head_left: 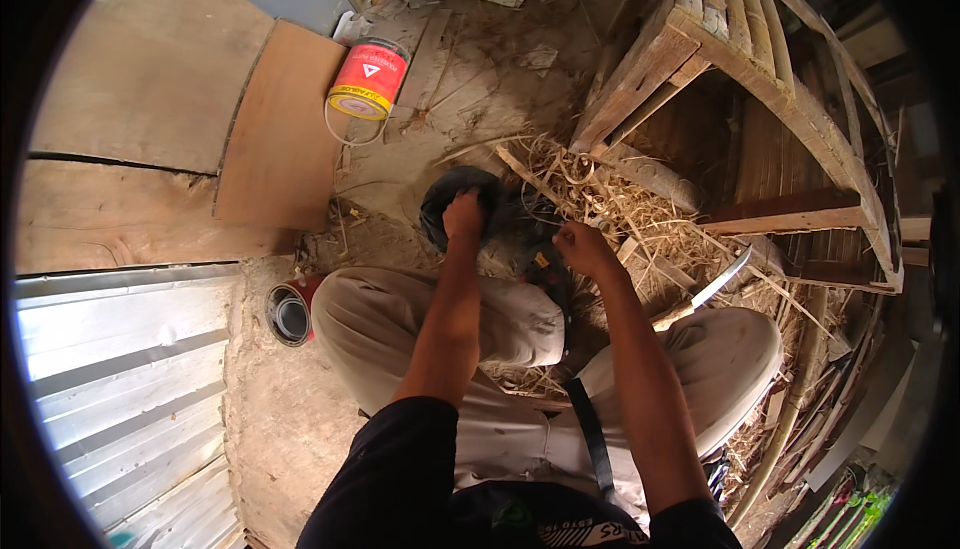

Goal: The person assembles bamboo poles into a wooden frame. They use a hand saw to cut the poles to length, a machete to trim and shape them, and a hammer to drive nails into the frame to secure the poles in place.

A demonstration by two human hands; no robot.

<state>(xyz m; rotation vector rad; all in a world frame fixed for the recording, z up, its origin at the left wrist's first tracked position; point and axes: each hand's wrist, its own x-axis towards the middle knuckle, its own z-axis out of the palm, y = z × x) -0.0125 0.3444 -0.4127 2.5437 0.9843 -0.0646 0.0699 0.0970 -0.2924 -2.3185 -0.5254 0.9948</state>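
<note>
My left hand (pixel 463 215) is closed, fingers curled down, over a round black bag-like thing (pixel 436 211) on the ground in front of my knees. What its fingers hold is hidden. To the right, my right hand (pixel 583 249) is pinched at the edge of the shavings, near a thin curved strand (pixel 540 215); whether the strand is in its fingers I cannot make out. Between my hands and knees lies a dark object (pixel 541 262) with small red and yellow marks. A long knife (pixel 722 277) with a pale handle rests by my right knee, its blade pointing up and right.
Bamboo shavings (pixel 620 199) are heaped beside a bamboo-and-wood frame (pixel 800 99) at the right. A red and yellow pail (pixel 369 79) lies tipped at the far left. An open red can (pixel 290 314) is by my left knee. Plywood (pixel 280 129) and corrugated metal (pixel 130 359) line the left.
</note>
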